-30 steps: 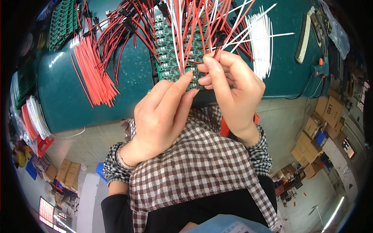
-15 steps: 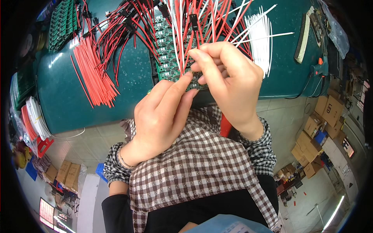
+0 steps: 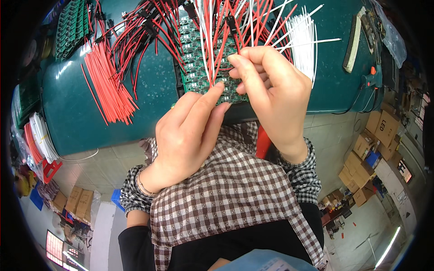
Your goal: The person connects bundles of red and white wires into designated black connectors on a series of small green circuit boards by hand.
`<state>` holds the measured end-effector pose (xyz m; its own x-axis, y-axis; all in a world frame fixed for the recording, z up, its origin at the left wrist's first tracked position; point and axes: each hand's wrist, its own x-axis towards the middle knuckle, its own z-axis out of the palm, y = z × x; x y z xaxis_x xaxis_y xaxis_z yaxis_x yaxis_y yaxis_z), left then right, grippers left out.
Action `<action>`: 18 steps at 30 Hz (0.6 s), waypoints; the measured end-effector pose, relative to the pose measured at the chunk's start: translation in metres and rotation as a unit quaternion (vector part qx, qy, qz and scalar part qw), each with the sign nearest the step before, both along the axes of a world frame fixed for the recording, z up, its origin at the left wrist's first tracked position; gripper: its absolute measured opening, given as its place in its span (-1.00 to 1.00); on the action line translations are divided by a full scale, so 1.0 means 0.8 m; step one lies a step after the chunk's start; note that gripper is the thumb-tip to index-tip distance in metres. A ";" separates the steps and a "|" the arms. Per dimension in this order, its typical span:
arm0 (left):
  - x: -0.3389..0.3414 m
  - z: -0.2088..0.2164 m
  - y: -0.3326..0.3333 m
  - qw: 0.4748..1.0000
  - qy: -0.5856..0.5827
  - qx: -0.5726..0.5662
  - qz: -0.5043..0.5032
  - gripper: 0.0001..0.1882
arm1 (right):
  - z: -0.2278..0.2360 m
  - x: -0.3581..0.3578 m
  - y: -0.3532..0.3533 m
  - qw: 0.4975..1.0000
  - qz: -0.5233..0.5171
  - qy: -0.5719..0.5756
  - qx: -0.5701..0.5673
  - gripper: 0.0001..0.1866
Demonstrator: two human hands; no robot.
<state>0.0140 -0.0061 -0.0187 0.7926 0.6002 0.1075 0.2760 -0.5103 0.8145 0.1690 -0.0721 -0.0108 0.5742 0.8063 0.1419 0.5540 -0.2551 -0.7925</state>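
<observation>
A green circuit board panel lies at the near table edge, with rows of small parts and upright red and white wires over it. My left hand rests palm down at the panel's near end. Its fingers are stretched out, the index tip beside the wires' lower ends and the thumb apart from it. Above the panel's right side my right hand has thumb and index finger closed on a red wire, which runs up to a black connector. The curled fingers hide the wire's lower end.
Left of the panel lie a bundle of red wires, black-and-red leads and another green panel. A stack of white wires sits to the right. Farther right are a worn strip and a teal tool.
My right hand has shifted slightly right, away from my left fingers, and the black connector has moved right with it. My left hand has stayed nearly still.
</observation>
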 end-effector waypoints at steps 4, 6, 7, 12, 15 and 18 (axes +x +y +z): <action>0.001 0.001 0.001 1.000 -0.003 0.001 0.001 -0.64 | 0.002 0.000 0.001 1.000 -0.005 0.001 -0.013 -0.92; 0.001 0.002 0.001 1.000 -0.001 0.000 -0.001 -0.63 | 0.003 0.001 0.002 1.000 -0.007 -0.001 -0.019 -0.92; 0.001 0.002 0.000 1.000 -0.001 -0.001 0.000 -0.63 | 0.004 0.002 0.003 1.000 -0.002 -0.003 -0.018 -0.92; 0.001 0.001 0.000 1.000 0.004 0.000 0.001 -0.63 | 0.004 0.005 0.005 0.999 0.001 -0.011 -0.037 -0.92; 0.002 0.001 0.000 1.000 -0.002 0.002 0.000 -0.63 | 0.001 0.006 0.006 1.000 -0.019 -0.017 -0.004 -0.88; 0.002 0.000 0.000 1.000 0.001 0.002 0.001 -0.64 | 0.007 0.008 0.006 0.999 0.000 -0.013 -0.042 -0.92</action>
<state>0.0155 -0.0059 -0.0185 0.7912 0.6020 0.1076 0.2792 -0.5120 0.8123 0.1754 -0.0675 -0.0050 0.5710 0.8161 0.0890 0.5738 -0.3192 -0.7542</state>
